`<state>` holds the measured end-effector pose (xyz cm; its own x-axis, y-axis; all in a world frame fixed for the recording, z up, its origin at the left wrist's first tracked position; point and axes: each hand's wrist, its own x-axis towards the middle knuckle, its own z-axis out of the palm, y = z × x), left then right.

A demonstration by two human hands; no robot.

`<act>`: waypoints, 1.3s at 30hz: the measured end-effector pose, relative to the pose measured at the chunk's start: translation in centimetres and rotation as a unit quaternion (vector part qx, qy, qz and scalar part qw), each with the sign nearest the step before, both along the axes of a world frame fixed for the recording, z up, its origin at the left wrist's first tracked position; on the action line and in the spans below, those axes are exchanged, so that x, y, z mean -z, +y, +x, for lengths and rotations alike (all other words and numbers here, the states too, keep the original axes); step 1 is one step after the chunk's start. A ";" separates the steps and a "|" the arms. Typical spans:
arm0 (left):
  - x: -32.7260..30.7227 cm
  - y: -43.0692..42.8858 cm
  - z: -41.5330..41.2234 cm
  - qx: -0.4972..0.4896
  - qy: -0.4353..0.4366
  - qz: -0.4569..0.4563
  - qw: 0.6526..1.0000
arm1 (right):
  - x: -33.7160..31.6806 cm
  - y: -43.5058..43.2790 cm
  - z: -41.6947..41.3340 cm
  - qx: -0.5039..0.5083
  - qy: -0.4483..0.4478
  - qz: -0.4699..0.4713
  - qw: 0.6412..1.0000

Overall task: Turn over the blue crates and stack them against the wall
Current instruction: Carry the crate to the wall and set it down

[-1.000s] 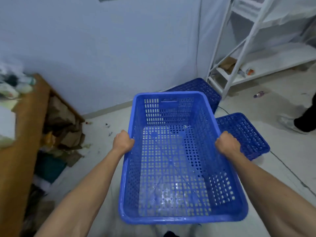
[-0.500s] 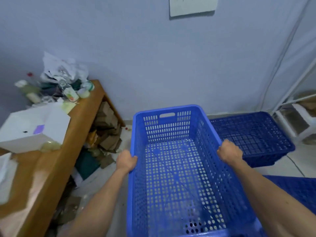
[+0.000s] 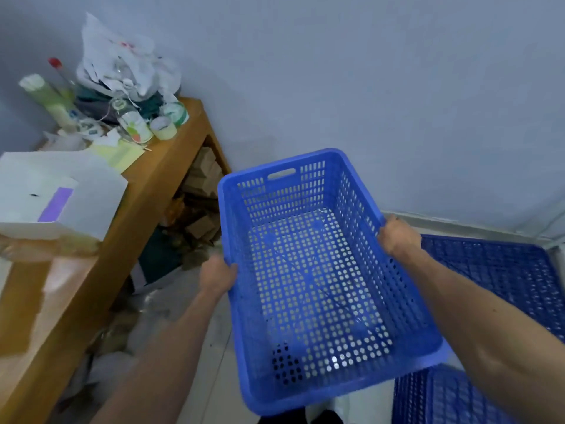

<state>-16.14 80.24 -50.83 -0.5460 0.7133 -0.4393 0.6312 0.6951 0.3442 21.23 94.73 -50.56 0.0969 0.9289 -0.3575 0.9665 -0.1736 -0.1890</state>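
I hold a blue perforated crate (image 3: 318,289) in the air, open side up and tilted a little to the left. My left hand (image 3: 217,275) grips its left rim and my right hand (image 3: 396,235) grips its right rim. A darker blue crate (image 3: 501,270) lies upside down on the floor to the right, close to the wall (image 3: 367,87). Part of another blue crate (image 3: 443,396) shows at the bottom right.
A wooden bench (image 3: 101,249) runs along the left, carrying a white box (image 3: 58,194), bottles, cups and a plastic bag. Cardboard scraps and rubbish (image 3: 195,218) lie under it and on the floor beside it. A white skirting runs along the wall's foot.
My view has swung left toward the bench and wall, and the white shelf is out of sight. The crate I carry has moved closer to the wall and tilted to the left.
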 end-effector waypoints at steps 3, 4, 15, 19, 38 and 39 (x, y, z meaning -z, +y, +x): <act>2.4 4.6 -1.7 -0.007 -0.021 0.007 1.000 | 2.4 5.3 -1.3 -0.022 -0.022 -0.007 0.999; 3.4 6.3 -2.2 -0.011 -0.032 0.010 0.999 | 3.4 7.1 -1.7 -0.024 -0.037 -0.016 0.999; 23.8 15.2 -1.2 -0.136 -0.129 -0.023 0.982 | 20.9 22.4 -4.5 -0.003 -0.018 -0.051 0.999; 31.2 15.0 0.9 -0.216 -0.138 -0.026 0.966 | 29.4 26.5 -5.4 -0.038 -0.009 -0.053 0.998; 50.4 16.5 12.0 -0.377 -0.263 -0.036 0.887 | 47.6 40.0 -9.7 -0.147 -0.047 -0.077 0.985; 50.7 16.6 11.8 -0.373 -0.270 -0.034 0.887 | 48.0 40.7 -9.8 -0.148 -0.039 -0.088 0.984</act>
<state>-4.31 96.88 -101.52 -0.5519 0.2030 -0.8088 -0.2577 0.8809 0.3970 11.44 135.39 -98.51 -0.1343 0.8447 -0.5181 0.9902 0.0939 -0.1036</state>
